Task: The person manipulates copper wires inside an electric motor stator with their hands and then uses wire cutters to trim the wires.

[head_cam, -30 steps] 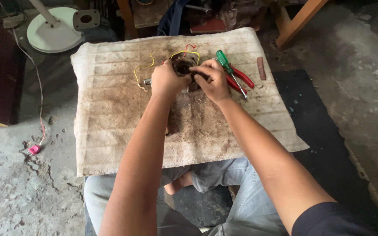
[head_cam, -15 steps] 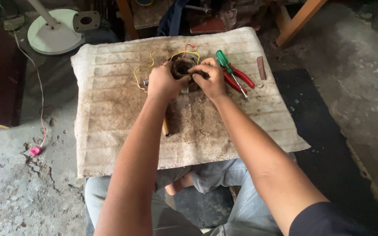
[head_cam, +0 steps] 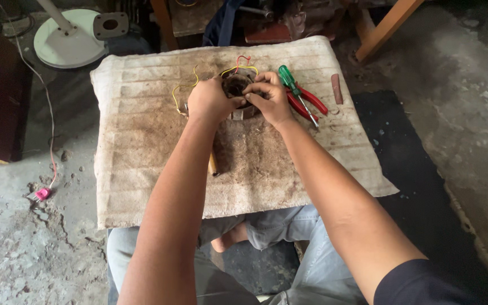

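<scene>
1. I am gripping a small round motor part [head_cam: 236,86] with wires at the far middle of the dirty mat [head_cam: 142,164], steadying it.
2. My left hand [head_cam: 209,100] and right hand [head_cam: 271,100] are both closing around it.
3. A green screwdriver [head_cam: 292,89] and red pliers [head_cam: 307,101] are lying just beside my right hand, within reach.

Two bare forearms, left hand [head_cam: 209,100], right hand [head_cam: 271,100], dark navy short sleeve on right arm, light grey-blue jeans, bare foot

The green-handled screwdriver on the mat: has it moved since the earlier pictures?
No. The green-handled screwdriver lies across the red-handled pliers, beside the right hand, at the same place on the dirty mat as before.
</scene>
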